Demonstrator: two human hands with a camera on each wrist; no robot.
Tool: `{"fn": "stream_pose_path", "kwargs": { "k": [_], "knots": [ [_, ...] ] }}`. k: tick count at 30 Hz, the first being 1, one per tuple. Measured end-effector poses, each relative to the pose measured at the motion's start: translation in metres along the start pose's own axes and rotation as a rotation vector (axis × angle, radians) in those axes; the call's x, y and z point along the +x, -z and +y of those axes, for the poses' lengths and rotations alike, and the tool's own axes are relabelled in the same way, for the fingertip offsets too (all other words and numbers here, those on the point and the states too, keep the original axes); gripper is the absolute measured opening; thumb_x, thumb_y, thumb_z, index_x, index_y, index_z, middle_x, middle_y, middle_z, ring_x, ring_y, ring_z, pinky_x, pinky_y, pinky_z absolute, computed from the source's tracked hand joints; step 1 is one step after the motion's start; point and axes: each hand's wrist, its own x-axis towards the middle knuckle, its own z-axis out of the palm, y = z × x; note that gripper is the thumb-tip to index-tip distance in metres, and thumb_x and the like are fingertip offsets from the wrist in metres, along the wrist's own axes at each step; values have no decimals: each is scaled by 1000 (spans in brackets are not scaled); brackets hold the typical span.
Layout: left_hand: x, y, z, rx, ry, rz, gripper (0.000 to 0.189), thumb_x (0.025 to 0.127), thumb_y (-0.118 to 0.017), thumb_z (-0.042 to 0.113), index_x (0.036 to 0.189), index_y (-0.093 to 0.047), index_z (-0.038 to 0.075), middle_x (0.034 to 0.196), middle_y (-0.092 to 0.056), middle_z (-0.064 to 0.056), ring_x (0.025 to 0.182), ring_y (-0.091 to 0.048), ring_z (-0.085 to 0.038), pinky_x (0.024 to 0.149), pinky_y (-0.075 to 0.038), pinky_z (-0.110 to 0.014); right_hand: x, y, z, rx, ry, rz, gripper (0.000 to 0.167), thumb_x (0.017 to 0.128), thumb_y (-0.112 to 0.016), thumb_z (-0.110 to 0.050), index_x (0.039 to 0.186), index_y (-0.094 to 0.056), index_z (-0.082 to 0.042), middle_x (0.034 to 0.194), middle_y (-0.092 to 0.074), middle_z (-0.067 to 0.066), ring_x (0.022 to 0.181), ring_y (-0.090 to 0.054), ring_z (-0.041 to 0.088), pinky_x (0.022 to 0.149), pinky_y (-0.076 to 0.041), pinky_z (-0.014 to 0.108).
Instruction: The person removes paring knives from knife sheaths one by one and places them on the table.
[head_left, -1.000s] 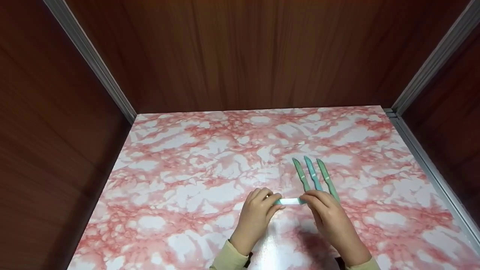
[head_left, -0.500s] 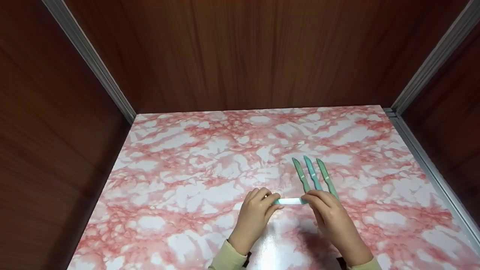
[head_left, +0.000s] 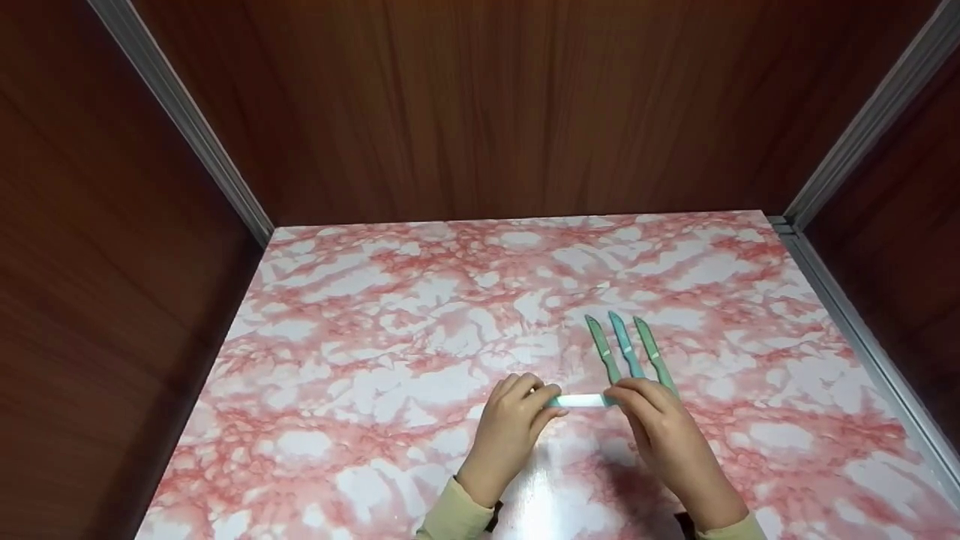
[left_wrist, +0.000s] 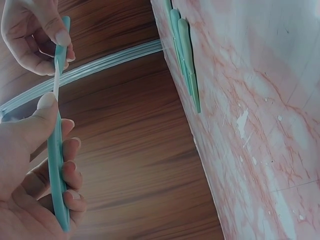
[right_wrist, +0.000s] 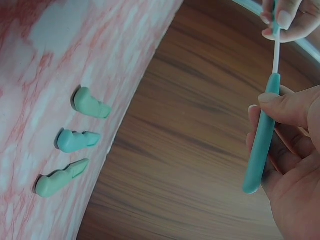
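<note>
Between my two hands a small knife with a white blade (head_left: 583, 400) lies level, raised above the table. My left hand (head_left: 506, 431) pinches one teal end, and its thumb and curled fingers hold a long teal piece (left_wrist: 56, 175) in the left wrist view. My right hand (head_left: 664, 435) grips the other teal end, a round-ended handle (right_wrist: 260, 150) in the right wrist view. The white blade shows bare between the two teal parts. Beyond my right hand, a green knife (head_left: 602, 346), a blue knife (head_left: 624, 343) and another green knife (head_left: 654, 354) lie side by side.
The knives lie on a table with a red and white marbled top (head_left: 375, 337). Dark brown wood panels (head_left: 480, 112) stand behind it and at both sides. Grey metal strips (head_left: 187, 120) run along the panel corners.
My right hand has shifted very slightly to the right, and a little more of the white blade shows between my hands. The three knives on the table have not moved.
</note>
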Motion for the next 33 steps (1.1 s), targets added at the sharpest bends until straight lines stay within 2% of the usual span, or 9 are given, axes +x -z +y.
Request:
{"fn": "stream_pose_path", "kwargs": {
  "k": [13, 20, 26, 33],
  "knots": [
    [3, -1, 0, -24, -3, 18, 18, 87, -68, 28, 99, -70, 15, 88, -53, 6, 75, -47, -7, 69, -40, -21, 0, 3, 2, -26, 2, 30, 45, 72, -73, 17, 110, -67, -7, 112, -59, 5, 100, -56, 19, 84, -44, 19],
    [1, 1, -5, 2, 0, 27, 16, 87, -66, 27, 99, -70, 17, 88, -53, 6, 74, -46, -8, 69, -41, -22, -4, 8, 6, -1, -62, 17, 41, 77, -69, 18, 110, -66, -7, 113, -59, 6, 103, -55, 24, 87, -44, 26],
    [0, 3, -5, 18, 7, 16, 20, 89, -63, 31, 100, -70, 16, 89, -54, 6, 74, -46, -8, 70, -41, -21, -4, 10, 9, -23, -31, 73, 46, 72, -72, 20, 109, -67, -7, 111, -60, 5, 101, -56, 21, 87, -43, 21],
    [0, 4, -4, 4, 17, 12, 21, 89, -63, 32, 102, -70, 17, 90, -54, 5, 75, -47, -8, 70, -41, -21, -4, 10, 9, -23, -41, 80, 47, 71, -72, 21, 109, -68, -6, 111, -60, 5, 101, -56, 20, 87, -43, 19]
  ]
}}
